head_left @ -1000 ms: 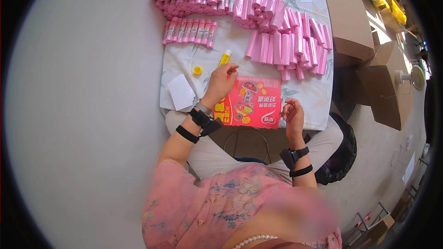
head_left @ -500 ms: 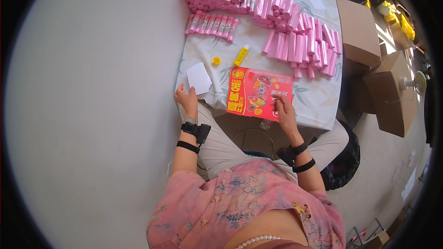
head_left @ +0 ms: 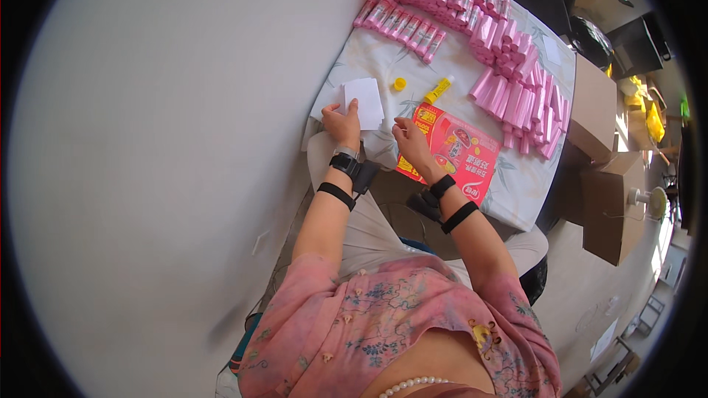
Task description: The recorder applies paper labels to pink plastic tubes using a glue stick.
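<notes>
The left hand (head_left: 342, 124) is at the near left edge of the stack of white paper (head_left: 364, 102), its thumb lying against the paper and its other fingers bent; whether they grip a sheet, I cannot tell. The stack lies at the near left of the cloth-covered table (head_left: 516, 190). The right hand (head_left: 413, 146) is over the left end of the red printed sheet (head_left: 472, 149), fingers curled inward, and I cannot tell whether they hold anything. Beyond the sheet lie a yellow tube (head_left: 439, 90) and, to its left, a round yellow cap (head_left: 399, 84). Labelled pink rolls (head_left: 402, 26) form a row at the far left, and unlabelled pink rolls (head_left: 520, 99) are heaped at the right.
</notes>
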{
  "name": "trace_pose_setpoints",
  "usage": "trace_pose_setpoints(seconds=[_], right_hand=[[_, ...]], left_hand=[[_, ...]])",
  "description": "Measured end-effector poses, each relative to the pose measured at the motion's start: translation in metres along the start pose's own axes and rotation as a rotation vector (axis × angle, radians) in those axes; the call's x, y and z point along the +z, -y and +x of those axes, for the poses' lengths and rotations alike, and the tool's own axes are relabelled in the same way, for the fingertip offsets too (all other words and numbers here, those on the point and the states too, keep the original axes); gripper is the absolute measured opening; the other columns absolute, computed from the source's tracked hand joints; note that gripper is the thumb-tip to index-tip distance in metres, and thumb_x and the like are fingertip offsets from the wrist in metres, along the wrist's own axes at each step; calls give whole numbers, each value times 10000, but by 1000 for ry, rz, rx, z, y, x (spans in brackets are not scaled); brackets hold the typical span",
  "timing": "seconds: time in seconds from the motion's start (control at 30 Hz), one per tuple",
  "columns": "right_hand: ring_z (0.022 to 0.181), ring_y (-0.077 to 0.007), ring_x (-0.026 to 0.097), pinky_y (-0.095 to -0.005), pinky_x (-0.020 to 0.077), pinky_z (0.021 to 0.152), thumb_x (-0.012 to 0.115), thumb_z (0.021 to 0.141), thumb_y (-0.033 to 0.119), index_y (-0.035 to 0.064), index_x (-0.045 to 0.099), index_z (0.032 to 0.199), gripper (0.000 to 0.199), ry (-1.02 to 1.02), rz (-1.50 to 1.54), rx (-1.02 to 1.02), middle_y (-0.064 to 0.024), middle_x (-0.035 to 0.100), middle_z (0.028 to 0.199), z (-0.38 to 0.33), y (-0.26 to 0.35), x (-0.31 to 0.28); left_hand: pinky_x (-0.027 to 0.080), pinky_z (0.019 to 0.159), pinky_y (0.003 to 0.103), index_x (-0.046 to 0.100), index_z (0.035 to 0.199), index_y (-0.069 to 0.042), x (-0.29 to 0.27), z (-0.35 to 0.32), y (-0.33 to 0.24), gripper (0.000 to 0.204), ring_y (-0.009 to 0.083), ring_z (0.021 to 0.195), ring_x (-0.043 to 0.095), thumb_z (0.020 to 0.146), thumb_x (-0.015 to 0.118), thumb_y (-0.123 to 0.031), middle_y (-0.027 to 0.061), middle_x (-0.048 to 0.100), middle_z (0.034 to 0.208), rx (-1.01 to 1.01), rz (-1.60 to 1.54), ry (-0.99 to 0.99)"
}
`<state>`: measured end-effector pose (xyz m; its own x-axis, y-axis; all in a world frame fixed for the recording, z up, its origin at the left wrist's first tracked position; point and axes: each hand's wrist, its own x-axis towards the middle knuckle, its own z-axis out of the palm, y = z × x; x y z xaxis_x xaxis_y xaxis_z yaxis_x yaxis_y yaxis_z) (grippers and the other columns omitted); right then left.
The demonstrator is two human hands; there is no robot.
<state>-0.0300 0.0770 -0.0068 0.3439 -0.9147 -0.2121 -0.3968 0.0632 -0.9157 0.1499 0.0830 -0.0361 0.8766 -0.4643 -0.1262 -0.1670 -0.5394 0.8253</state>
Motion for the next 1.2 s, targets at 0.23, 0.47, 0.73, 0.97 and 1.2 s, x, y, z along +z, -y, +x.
trace_pose_setpoints(seconds=[0.23,0.47,0.73,0.97,1.2], right_hand=[[816,-287,720,-392,557,724,625,995,269,-34,628,1186,358,0,47,159,-194,725,953,31,-3,31],[766,-227,693,-353,544,688,779,893,277,-25,640,1021,356,-160,-9,258,-146,718,865,32,-12,36],[628,-114,621,-281,487,559,830,850,242,9,689,958,293,-137,131,359,-71,714,785,14,5,29],[634,-107,620,-269,478,563,824,847,220,16,735,1025,285,-180,123,351,-64,728,788,6,-3,24],[684,-124,656,-283,503,600,822,844,214,6,742,1073,319,-164,82,314,-85,752,838,4,1,27]], left_hand=[[461,816,418,538,1117,15,0,-25,12,492,293,890,540,808,830,-231,143,544,987,-33,-214,9],[459,844,386,499,1160,25,1,-43,14,477,255,921,525,832,794,-155,132,529,1000,-51,-303,45],[503,770,321,494,1170,30,-9,-45,29,481,173,851,560,827,808,-94,93,567,1015,-105,-496,130],[511,743,333,539,1095,37,-14,-35,10,435,196,825,591,849,811,-197,112,601,998,-98,-431,213],[539,731,332,587,993,55,-4,25,2,478,207,838,646,802,863,-284,138,656,961,10,-75,275]])
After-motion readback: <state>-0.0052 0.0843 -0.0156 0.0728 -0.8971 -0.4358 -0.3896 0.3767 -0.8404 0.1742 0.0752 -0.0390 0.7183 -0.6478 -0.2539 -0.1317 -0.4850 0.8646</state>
